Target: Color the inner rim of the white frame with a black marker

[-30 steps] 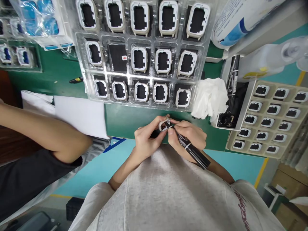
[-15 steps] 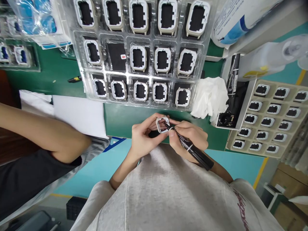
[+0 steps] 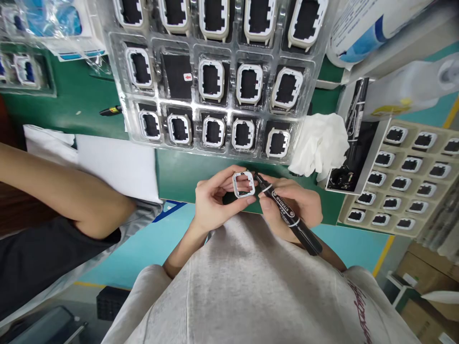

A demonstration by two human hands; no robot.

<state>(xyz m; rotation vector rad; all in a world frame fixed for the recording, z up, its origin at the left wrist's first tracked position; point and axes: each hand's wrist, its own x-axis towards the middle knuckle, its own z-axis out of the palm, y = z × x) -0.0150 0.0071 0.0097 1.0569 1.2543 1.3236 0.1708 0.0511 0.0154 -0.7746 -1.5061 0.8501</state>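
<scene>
My left hand (image 3: 215, 198) grips a white watch-case frame (image 3: 234, 187) by its edges, between thumb and fingers. The frame is a rounded square with an open middle. In my right hand (image 3: 297, 203) is a black marker pen (image 3: 287, 210), its tip pointing up and left, just right of the frame and apart from it. Beyond my hands lies a clear plastic tray (image 3: 224, 109) with similar frames in its pockets. One pocket shows only a black pad (image 3: 175, 79) with a small red-arrow sticker.
Crumpled white tissue (image 3: 319, 145) lies right of the tray, beside an open box (image 3: 373, 157) with another marker. A beige tray (image 3: 403, 196) of frames and a translucent bottle (image 3: 405, 91) stand at the right. A co-worker's arm (image 3: 68, 191) reaches in at left, near white cloth (image 3: 118, 165).
The marker's tip has drawn back from inside the frame to its right side. My left hand has turned the frame slightly to face upward. The view has shifted a little.
</scene>
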